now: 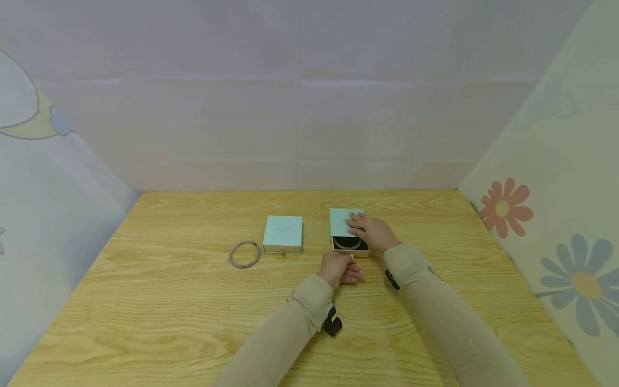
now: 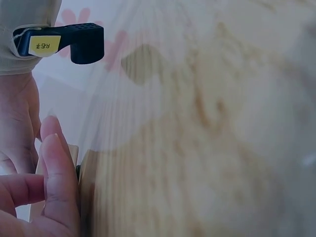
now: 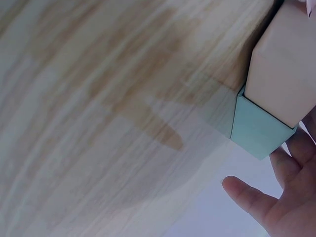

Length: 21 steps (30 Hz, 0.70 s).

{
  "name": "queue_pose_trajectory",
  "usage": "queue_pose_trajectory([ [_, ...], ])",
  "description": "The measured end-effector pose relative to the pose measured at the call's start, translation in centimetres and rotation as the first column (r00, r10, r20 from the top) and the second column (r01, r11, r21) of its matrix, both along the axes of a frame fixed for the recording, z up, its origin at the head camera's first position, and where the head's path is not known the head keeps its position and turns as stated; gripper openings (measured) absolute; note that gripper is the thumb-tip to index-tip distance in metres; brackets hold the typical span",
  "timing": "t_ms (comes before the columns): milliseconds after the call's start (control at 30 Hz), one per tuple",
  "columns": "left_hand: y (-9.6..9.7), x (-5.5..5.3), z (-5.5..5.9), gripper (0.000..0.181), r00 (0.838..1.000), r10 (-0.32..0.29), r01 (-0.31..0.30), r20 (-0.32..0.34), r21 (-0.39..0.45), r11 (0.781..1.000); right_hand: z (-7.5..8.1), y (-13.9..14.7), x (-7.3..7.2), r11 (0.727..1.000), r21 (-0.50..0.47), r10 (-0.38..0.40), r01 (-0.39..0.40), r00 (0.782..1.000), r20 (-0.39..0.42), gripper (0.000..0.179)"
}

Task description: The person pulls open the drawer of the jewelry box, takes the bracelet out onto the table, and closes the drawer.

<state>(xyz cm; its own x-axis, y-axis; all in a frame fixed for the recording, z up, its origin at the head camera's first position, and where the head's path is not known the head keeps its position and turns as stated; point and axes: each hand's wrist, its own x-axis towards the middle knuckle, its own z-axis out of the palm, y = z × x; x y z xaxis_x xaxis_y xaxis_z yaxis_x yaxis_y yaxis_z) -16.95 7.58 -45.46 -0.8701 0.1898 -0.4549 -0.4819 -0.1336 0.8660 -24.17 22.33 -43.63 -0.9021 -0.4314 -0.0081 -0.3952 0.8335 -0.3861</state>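
Note:
On the right, a light teal drawer box (image 1: 338, 217) lies with its drawer (image 1: 350, 253) partly slid out toward me. Inside the dark lining sits a ring-shaped bangle (image 1: 349, 248), partly covered by the sleeve. My right hand (image 1: 374, 232) rests its fingers on the box top; in the right wrist view its thumb (image 3: 249, 197) stands away from the box. At the drawer's front, my left hand (image 1: 337, 269) brings thumb and index finger together in a pinch. It hides the pull tab. The left wrist view shows these fingers (image 2: 59, 192) against the drawer edge.
Left of the hands lies a second teal box (image 1: 282, 231), closed, with a small tab (image 1: 283, 253) at its front. A pinkish-brown bangle (image 1: 245, 264) lies beside it on the wooden table (image 1: 169, 312). Cloth walls (image 1: 300, 118) stand behind and at both sides.

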Motion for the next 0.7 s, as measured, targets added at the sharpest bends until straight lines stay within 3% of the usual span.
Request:
queue_pose_trajectory([
  [700, -0.04, 0.84, -0.33, 0.018, 1.000, -0.001, 0.001, 0.021, 0.000, 1.000, 0.21, -0.07, 0.25, 1.000, -0.029, 0.002, -0.001, 1.000, 0.013, 0.043],
])
